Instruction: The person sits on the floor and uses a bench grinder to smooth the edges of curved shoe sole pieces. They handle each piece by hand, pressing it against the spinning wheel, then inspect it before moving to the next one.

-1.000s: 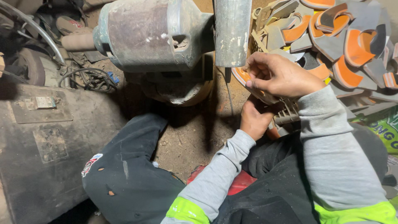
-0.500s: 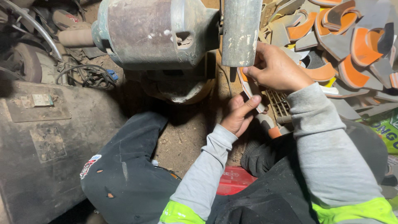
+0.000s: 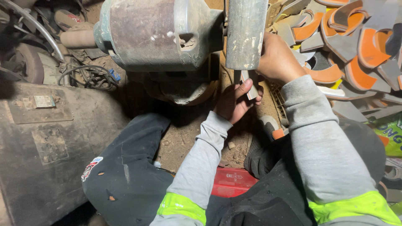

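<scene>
A grey flat sole-shaped piece sits under the grey grinding wheel of a dusty motor. My left hand grips the piece's lower end from below, fingers wrapped around it. My right hand is closed over its upper part, right against the wheel's side. Most of the piece is hidden by both hands and the wheel.
A heap of grey and orange sole pieces lies at the upper right. A dark metal box stands at the left, cables behind it. A red stool edge shows between my dark trousers. A green bag lies at right.
Both hands have moved up and left toward the wheel, bringing the grey piece from the pile side to under the wheel. My left hand has closed around its lower end.
</scene>
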